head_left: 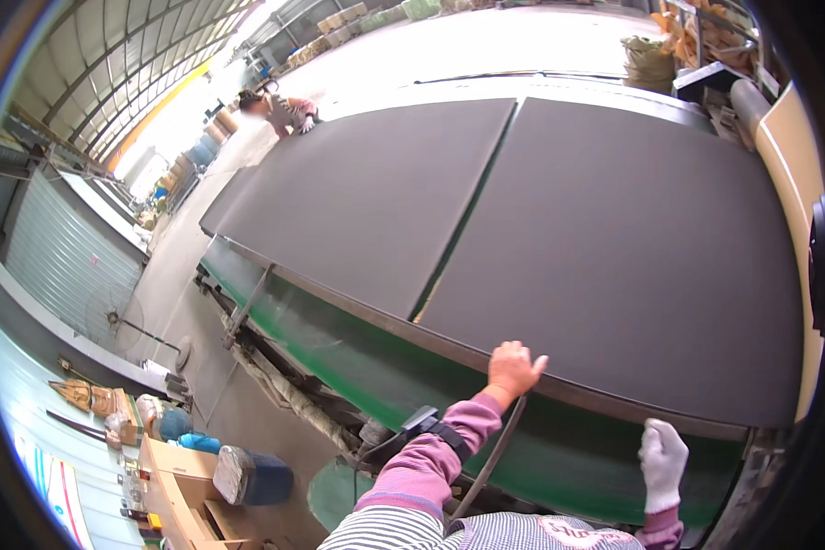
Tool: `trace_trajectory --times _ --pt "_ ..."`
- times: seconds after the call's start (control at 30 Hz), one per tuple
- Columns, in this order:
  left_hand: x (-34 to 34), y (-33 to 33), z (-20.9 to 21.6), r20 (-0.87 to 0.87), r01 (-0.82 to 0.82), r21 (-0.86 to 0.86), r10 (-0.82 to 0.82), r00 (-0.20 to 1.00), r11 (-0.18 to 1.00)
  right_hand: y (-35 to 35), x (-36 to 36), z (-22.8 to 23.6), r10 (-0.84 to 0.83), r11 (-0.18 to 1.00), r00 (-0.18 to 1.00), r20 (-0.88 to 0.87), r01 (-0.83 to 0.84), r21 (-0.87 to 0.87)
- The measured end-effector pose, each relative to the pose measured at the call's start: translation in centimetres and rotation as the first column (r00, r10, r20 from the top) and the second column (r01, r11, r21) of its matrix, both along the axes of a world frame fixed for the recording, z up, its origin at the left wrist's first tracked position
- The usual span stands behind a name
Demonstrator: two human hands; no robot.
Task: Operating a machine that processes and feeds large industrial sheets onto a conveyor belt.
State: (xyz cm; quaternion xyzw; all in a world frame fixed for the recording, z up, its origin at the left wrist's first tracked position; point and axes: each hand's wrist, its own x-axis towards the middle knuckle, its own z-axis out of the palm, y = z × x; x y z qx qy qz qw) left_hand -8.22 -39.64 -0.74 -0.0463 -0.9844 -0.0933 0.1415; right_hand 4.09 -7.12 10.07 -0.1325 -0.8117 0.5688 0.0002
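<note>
Two dark grey sheets lie side by side on a long conveyor table, the near sheet (pixel 614 247) on the right and the far sheet (pixel 376 192) on the left. A narrow gap with green showing runs between them. My bare left hand (pixel 515 370) rests on the table's front edge at the near sheet, thumb spread and fingers laid over the rim. In a white knit glove, my right hand (pixel 663 458) hovers in front of the edge with its fingers curled closed; nothing shows in it. Below the edge hangs a green belt (pixel 339 339).
Another person (pixel 284 112) leans over the table's far left end. A beige roll (pixel 788 183) stands at the right end. A standing fan (pixel 142 332), a blue container (pixel 252 477) and a wooden cabinet (pixel 170 486) are on the left. A metal bar (pixel 490 458) slants beside my left arm.
</note>
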Motion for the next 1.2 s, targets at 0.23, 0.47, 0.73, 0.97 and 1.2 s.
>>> trace_trajectory --times 0.23,0.47,0.73,0.97,1.2 --pt "-2.7 -7.2 2.7 -0.219 0.227 0.188 -0.185 0.958 0.956 -5.0 -6.6 1.9 0.332 0.880 0.890 -0.313 -0.173 0.442" --pt "-6.2 -21.5 -0.1 0.352 -0.469 -0.137 0.485 0.800 0.873 -1.8 -6.5 -1.4 0.168 0.903 0.968 -0.185 -0.076 0.422" --pt "-4.9 -11.7 1.1 0.314 -0.210 -0.054 0.216 0.925 0.976 -3.5 -10.8 -3.5 0.321 0.752 0.935 -0.154 -0.153 0.641" --pt "-3.4 -5.2 0.2 0.296 0.063 0.179 -0.115 0.948 0.982 -4.4 -14.5 -5.3 0.270 0.552 0.933 0.238 -0.353 0.755" --pt "-6.8 -20.1 0.1 0.213 -0.324 -0.170 0.355 0.910 0.931 4.9 -13.5 -5.6 0.023 0.407 0.921 0.389 -0.365 0.837"
